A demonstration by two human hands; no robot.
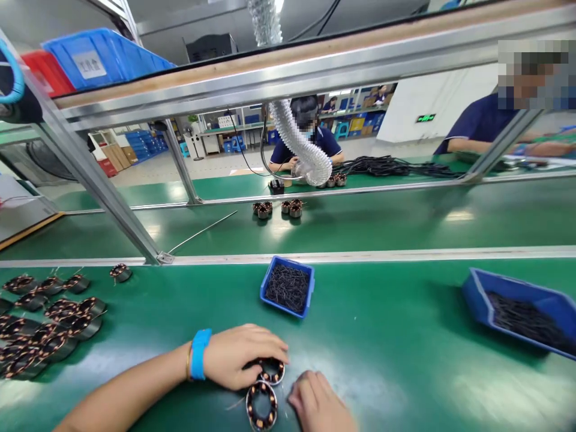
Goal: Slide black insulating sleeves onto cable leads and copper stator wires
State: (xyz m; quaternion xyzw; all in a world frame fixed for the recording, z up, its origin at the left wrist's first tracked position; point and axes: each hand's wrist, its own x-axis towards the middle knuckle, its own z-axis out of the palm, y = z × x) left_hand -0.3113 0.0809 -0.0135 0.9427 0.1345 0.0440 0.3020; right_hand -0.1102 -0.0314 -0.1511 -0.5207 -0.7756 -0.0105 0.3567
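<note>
Two ring-shaped motor stators with copper windings lie on the green table, touching one behind the other. My left hand [245, 357], with a blue band at the wrist, has its thumb and fingers around the rear stator [279, 377]. The front stator [248, 411] sits just below that hand, a thin wire sticking out to its left. To the right of both, my right hand [321, 403] is closed with fingers curled in. Whatever it may hold is hidden. A small blue bin [310, 294] of short black pieces stands beyond my hands.
Many stators [58, 345] are grouped at the left, with a single stator [120, 273] apart. Another blue bin [477, 300] of black pieces is at the right. Metal frame posts [108, 192] and a rail cross ahead. Opposite sits a person [326, 141] beside a flexible duct [292, 135].
</note>
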